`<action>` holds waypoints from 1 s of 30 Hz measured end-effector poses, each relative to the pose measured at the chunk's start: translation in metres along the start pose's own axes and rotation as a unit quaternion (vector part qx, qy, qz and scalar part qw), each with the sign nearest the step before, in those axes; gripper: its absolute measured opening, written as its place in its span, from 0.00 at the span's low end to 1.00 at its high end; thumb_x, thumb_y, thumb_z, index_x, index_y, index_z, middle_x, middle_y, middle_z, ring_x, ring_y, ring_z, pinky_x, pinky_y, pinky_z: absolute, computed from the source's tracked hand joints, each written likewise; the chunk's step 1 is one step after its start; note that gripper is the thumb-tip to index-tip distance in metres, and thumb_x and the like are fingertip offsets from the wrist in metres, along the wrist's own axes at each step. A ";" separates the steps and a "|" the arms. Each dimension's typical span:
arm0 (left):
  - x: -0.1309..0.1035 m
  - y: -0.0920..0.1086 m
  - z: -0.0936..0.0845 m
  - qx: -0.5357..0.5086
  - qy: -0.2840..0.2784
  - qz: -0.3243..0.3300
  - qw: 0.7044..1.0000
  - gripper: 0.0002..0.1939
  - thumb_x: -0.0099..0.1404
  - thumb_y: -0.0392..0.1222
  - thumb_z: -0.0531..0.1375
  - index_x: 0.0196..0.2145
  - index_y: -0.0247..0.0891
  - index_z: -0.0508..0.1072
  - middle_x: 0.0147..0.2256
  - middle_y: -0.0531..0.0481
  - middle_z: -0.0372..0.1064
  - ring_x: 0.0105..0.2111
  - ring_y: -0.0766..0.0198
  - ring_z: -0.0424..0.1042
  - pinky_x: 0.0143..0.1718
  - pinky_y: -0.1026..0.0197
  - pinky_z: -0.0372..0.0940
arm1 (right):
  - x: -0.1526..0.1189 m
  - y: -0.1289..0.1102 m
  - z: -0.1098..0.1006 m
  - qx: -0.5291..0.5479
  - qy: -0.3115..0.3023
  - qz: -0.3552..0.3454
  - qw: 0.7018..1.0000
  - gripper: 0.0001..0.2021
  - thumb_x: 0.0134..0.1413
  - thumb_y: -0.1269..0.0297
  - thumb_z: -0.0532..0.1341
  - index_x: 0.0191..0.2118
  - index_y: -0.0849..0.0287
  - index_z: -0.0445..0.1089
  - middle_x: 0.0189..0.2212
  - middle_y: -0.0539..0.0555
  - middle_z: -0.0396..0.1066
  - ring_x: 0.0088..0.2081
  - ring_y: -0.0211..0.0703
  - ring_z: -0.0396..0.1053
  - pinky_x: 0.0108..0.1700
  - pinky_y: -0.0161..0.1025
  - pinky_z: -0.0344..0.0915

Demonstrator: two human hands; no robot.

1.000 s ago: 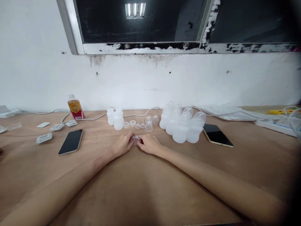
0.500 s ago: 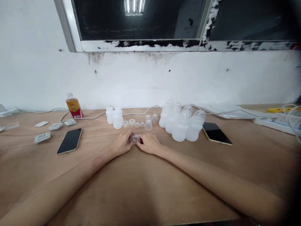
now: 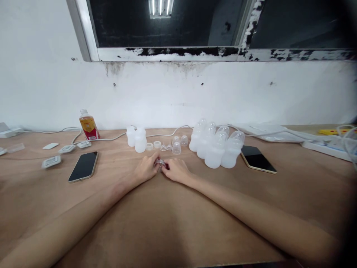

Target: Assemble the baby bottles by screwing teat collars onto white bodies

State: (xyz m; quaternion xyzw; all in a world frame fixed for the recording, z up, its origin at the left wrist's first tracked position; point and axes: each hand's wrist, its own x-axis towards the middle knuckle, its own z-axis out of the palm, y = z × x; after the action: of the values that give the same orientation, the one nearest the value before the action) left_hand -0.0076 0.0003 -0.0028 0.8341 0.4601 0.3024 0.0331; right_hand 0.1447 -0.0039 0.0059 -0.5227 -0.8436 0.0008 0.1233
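Between my two hands is a translucent bottle collar ring, which looks to have a clear silicone nipple (image 3: 160, 162) in it. My left hand (image 3: 147, 166) grips its left side with thumb and fingers, and my right hand (image 3: 176, 170) pinches the right side. Just beyond lie two loose collar rings (image 3: 149, 146), two clear nipples (image 3: 163, 147) and three dome caps (image 3: 176, 149). White baby bottles without tops (image 3: 140, 141) stand behind my left hand. To the right of my right hand stands a group of several bottles with clear caps (image 3: 214, 155).
A phone (image 3: 83, 166) lies at left, another phone (image 3: 258, 159) at right. A drink bottle (image 3: 89, 125), small white square packs (image 3: 51, 161) and a white cable (image 3: 113, 139) are along the back. A plastic bag (image 3: 267, 133) and power strip (image 3: 325, 149) lie at back right.
The ring and nipple have tilted slightly between my fingers, and my left fingers have shifted a little on the rim. The other things stay in place; the view has moved slightly.
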 end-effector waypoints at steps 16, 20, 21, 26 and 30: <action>0.003 -0.005 -0.016 0.045 0.142 -0.025 0.988 0.19 0.55 0.51 0.52 0.41 0.38 0.59 0.32 0.49 0.63 0.33 0.62 0.64 0.32 0.62 0.59 | 0.001 0.009 0.000 0.478 0.078 -0.007 0.875 0.23 0.51 0.70 0.45 0.54 0.55 0.50 0.17 0.45 0.60 0.16 0.31 0.56 0.19 0.30 0.54; 0.024 -0.035 -0.026 0.054 0.239 -0.220 0.944 0.27 0.50 0.55 0.55 0.42 0.34 0.58 0.37 0.43 0.61 0.38 0.57 0.64 0.35 0.59 0.59 | 0.004 0.011 0.001 0.594 0.082 0.014 0.800 0.19 0.49 0.64 0.49 0.49 0.57 0.58 0.19 0.47 0.60 0.17 0.31 0.59 0.14 0.27 0.50; 0.030 -0.043 -0.028 0.047 0.230 -0.264 0.935 0.30 0.47 0.57 0.56 0.42 0.32 0.58 0.38 0.42 0.61 0.39 0.56 0.64 0.35 0.59 0.59 | 0.005 0.012 0.001 0.613 0.082 0.022 0.786 0.19 0.47 0.64 0.51 0.48 0.58 0.59 0.23 0.48 0.62 0.19 0.32 0.61 0.14 0.27 0.51; 0.049 -0.062 -0.030 0.051 0.167 -0.324 0.930 0.30 0.45 0.57 0.57 0.41 0.33 0.60 0.39 0.41 0.62 0.39 0.55 0.65 0.34 0.59 0.59 | 0.007 0.013 0.002 0.684 0.053 0.055 0.725 0.19 0.45 0.60 0.55 0.46 0.55 0.58 0.29 0.50 0.61 0.27 0.35 0.65 0.20 0.29 0.59; 0.039 -0.053 -0.028 0.067 0.140 -0.304 0.940 0.24 0.48 0.56 0.56 0.37 0.35 0.62 0.35 0.43 0.64 0.36 0.54 0.66 0.31 0.59 0.59 | 0.010 0.014 0.003 0.722 0.047 0.087 0.684 0.14 0.52 0.59 0.48 0.44 0.57 0.59 0.30 0.52 0.61 0.24 0.33 0.65 0.20 0.29 0.58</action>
State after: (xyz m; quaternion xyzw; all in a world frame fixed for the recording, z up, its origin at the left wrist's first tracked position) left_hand -0.0464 0.0553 0.0212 0.6043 0.7106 0.3605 0.0029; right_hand 0.1525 0.0117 0.0028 -0.3422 -0.5252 0.5961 0.5017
